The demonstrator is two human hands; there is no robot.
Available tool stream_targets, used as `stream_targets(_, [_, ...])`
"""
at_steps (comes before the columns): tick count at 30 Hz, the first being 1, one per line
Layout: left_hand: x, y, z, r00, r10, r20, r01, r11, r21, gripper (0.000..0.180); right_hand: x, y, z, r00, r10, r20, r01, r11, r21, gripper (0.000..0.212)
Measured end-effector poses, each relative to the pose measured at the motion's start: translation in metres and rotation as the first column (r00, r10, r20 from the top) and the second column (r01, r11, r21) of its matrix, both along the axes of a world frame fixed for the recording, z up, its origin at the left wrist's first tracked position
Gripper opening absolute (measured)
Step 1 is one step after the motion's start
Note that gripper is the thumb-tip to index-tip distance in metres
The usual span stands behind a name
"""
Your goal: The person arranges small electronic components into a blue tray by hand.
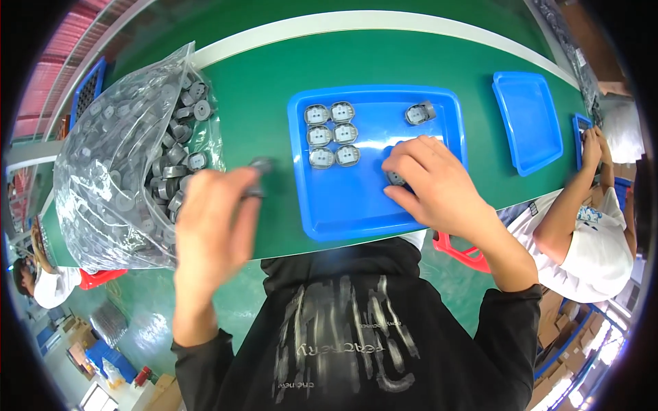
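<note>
Over the blue tray (322,212), my right hand (439,181) is closed, fingers and thumb around a grey plastic part (395,178) low in the tray. My left hand (216,222), smeared by motion, is between the bag and the tray, with a small dark grey piece (255,189) pinched between thumb and finger. Another blurred grey piece (262,164) shows just beyond those fingertips. Several grey round-cornered plastic parts (332,135) stand in two columns at the tray's left side. One more grey part (419,113), tilted, lies near the far right corner.
A clear plastic bag (113,164) full of grey parts lies at the left, its mouth facing the tray. To the right is a second blue tray (528,123) on the green table (257,96). A co-worker (582,240) sits further right, hands at another small blue tray (580,133).
</note>
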State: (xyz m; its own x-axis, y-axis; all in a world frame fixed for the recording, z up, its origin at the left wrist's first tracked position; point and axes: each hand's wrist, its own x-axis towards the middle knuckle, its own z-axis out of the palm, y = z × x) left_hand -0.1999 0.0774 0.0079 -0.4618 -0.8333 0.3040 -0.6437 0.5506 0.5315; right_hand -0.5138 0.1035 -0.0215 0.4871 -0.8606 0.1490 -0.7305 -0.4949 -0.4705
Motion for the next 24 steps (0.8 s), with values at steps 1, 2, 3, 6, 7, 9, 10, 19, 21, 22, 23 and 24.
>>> stream_targets(1, [-0.011, 0.005, -0.007, 0.999, -0.044, -0.031, 0.045, 0.998, 0.038, 0.027, 0.006, -0.001, -0.003, 0.997, 0.016, 0.071, -0.016, 1.000, -0.009, 0.026])
stream_targets(2, [-0.020, 0.005, -0.015, 0.975, -0.212, -0.073, 0.211, 0.977, -0.021, 0.021, 0.011, 0.000, -0.005, 0.991, 0.068, 0.117, -0.067, 0.998, -0.017, 0.024])
stream_targets(3, [-0.031, 0.008, -0.024, 0.956, -0.273, -0.110, 0.275, 0.961, 0.005, 0.016, 0.014, 0.000, -0.006, 0.990, 0.077, 0.119, -0.076, 0.997, -0.016, 0.024])
stream_targets(6, [-0.051, 0.016, -0.042, 0.974, -0.208, -0.090, 0.207, 0.978, -0.024, 0.024, 0.013, 0.003, -0.004, 0.980, 0.176, 0.097, -0.176, 0.984, -0.011, 0.023])
stream_targets(7, [-0.054, 0.017, -0.045, 0.994, -0.108, -0.018, 0.106, 0.992, -0.066, 0.024, 0.010, 0.005, -0.003, 0.986, 0.145, 0.080, -0.142, 0.989, -0.046, 0.022])
stream_targets(9, [-0.056, 0.022, -0.046, 0.998, -0.043, 0.036, 0.045, 0.998, -0.052, 0.024, 0.004, 0.006, 0.001, 0.993, 0.102, 0.065, -0.096, 0.992, -0.082, 0.022])
stream_targets(10, [-0.055, 0.025, -0.046, 1.000, -0.030, -0.009, 0.029, 0.997, -0.066, 0.024, 0.002, 0.007, 0.001, 0.995, 0.085, 0.044, -0.082, 0.995, -0.061, 0.021])
stream_targets(19, [-0.052, 0.019, -0.040, 0.987, -0.103, 0.126, 0.113, 0.991, -0.073, 0.024, 0.021, 0.000, -0.007, 0.992, 0.119, 0.047, -0.115, 0.989, -0.089, 0.017])
stream_targets(21, [-0.057, 0.016, -0.042, 0.995, 0.018, 0.094, -0.007, 0.993, -0.117, 0.024, 0.020, -0.001, -0.004, 0.993, 0.121, 0.019, -0.118, 0.988, -0.098, 0.016])
stream_targets(22, [-0.056, 0.013, -0.042, 0.998, 0.029, 0.058, -0.023, 0.995, -0.099, 0.025, 0.019, -0.001, -0.003, 0.993, 0.120, -0.017, -0.121, 0.989, -0.085, 0.016])
stream_targets(23, [-0.055, 0.012, -0.041, 0.999, 0.042, 0.029, -0.039, 0.994, -0.099, 0.025, 0.019, -0.001, -0.002, 0.991, 0.119, -0.054, -0.123, 0.990, -0.071, 0.015])
stream_targets(24, [-0.051, 0.012, -0.038, 1.000, -0.022, 0.003, 0.022, 0.995, -0.093, 0.026, 0.018, -0.001, -0.002, 0.992, 0.115, -0.057, -0.118, 0.990, -0.070, 0.015])
